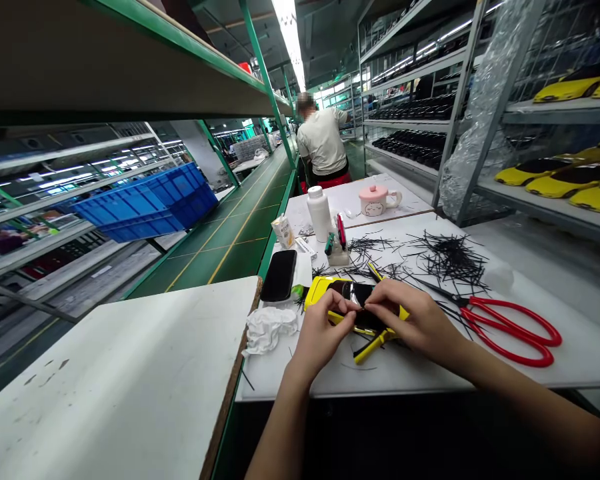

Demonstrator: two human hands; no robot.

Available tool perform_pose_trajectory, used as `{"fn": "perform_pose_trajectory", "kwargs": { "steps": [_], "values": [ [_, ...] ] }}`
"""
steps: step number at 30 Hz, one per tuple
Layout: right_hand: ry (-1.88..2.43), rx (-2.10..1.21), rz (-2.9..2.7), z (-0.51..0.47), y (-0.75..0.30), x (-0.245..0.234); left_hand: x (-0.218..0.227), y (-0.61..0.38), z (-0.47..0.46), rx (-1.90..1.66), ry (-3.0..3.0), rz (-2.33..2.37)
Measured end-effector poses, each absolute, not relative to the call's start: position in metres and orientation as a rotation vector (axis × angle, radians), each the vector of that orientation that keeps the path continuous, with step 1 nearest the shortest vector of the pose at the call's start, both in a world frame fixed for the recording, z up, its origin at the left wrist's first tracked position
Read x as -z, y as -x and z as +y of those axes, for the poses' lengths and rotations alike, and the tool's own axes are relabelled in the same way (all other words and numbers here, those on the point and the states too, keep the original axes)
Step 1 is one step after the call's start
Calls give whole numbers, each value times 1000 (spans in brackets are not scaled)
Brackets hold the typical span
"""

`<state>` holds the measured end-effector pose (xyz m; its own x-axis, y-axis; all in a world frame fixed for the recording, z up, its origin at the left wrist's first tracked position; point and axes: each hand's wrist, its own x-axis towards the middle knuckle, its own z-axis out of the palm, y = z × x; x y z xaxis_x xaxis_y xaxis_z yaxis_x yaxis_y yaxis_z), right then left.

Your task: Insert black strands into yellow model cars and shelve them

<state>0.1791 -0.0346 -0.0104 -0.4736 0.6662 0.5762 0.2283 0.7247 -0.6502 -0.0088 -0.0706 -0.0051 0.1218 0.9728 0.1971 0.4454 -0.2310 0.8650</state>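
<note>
Preferably, bare left hand (325, 328) and bare right hand (414, 311), both pinched, on what I cannot tell, should work gently over the glossy yellow-and-black plastic-looking model car (316, 291)

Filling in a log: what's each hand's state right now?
Left hand: curled over the yellow model car; whether pinching anything can't be told.
Right hand: also curled over it; likewise can't be told.

text: none legible | small box (283, 231): print too small
</note>
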Motion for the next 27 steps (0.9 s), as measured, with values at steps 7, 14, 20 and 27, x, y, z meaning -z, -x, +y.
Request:
{"fn": "perform_pose_trajectory", "kwargs": {
  "steps": [7,14,20,27],
  "values": [
    [739,-796,-1953,-36,-183,14,13,12,-77,-1124,-1989,1551],
    [713,-838,-1904,-38,-180,15,21,10,-68,-1025,-2116,1460],
    [688,-847,-1878,-37,-178,20,36,16,-70,-1067,-2193,1609],
    [734,-691,-2099,-28,-174,31,46,8,-72,-1167,-2046,1646]
  ]
}}
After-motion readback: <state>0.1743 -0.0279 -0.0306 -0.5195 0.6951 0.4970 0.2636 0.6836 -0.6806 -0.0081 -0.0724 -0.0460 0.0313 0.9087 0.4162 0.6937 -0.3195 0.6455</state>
